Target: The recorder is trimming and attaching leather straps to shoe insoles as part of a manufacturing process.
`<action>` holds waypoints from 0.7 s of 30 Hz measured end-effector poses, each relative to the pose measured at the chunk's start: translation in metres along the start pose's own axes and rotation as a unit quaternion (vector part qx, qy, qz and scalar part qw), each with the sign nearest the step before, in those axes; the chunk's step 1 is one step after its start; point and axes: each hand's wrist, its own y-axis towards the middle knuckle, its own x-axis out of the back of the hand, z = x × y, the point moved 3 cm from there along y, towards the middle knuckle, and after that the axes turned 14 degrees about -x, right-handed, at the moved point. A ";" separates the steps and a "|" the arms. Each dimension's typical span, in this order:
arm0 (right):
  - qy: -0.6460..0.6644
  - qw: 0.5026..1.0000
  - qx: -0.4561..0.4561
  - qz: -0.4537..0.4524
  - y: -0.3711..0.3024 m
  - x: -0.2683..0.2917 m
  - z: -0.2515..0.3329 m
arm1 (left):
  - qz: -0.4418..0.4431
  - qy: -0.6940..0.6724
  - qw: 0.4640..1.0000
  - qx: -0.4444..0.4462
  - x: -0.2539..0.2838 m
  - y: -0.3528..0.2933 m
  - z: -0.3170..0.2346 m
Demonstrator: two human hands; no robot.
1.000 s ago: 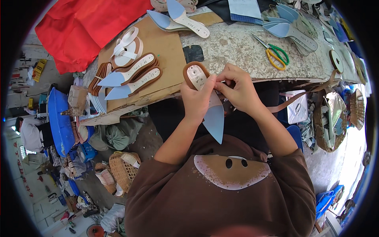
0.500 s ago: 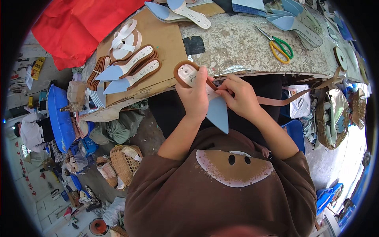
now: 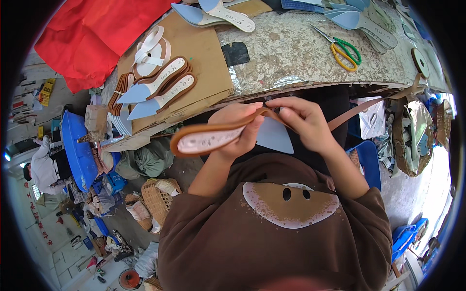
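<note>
My left hand (image 3: pixel 237 127) is closed around the middle of a shoe insole (image 3: pixel 208 141). Its white heel end points left and its blue pointed toe slants down to the right behind my fingers. A brown edging strip (image 3: pixel 357 114) wraps the heel rim and runs from there past my right hand toward the right side of the table. My right hand (image 3: pixel 307 121) pinches this strip close to the insole's edge, thumb against bent fingers. The two hands nearly touch over my lap, and part of the insole is hidden behind them.
Edged insoles (image 3: pixel 167 92) lie on cardboard (image 3: pixel 204 63) at the left, beside a white tape roll (image 3: pixel 151 60). Scissors (image 3: pixel 343 51) rest on the worn table (image 3: pixel 286 53). More insoles (image 3: pixel 361 26) are at the far right. A blue basin (image 3: pixel 77 150) stands left.
My left hand has turned the insole, so its heel swings from far to left, nearer me. My right hand has shifted slightly right, still on the strip.
</note>
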 end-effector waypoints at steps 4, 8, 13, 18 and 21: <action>-0.170 0.965 0.177 -0.092 0.002 -0.005 0.013 | 0.040 0.037 0.998 0.008 -0.005 0.005 0.001; -0.208 0.971 0.092 -0.075 0.019 0.006 -0.001 | 0.044 0.047 0.998 0.016 -0.025 -0.011 0.014; -0.109 0.987 0.097 -0.070 0.013 0.005 -0.025 | 0.204 -0.269 0.916 0.218 -0.025 -0.009 0.024; -0.220 0.975 -0.028 -0.004 0.013 0.034 -0.042 | 0.190 -0.364 0.857 0.311 -0.012 -0.009 0.039; -0.291 0.955 0.015 0.051 0.011 0.032 -0.027 | 0.341 -0.411 0.743 0.403 -0.003 -0.017 0.043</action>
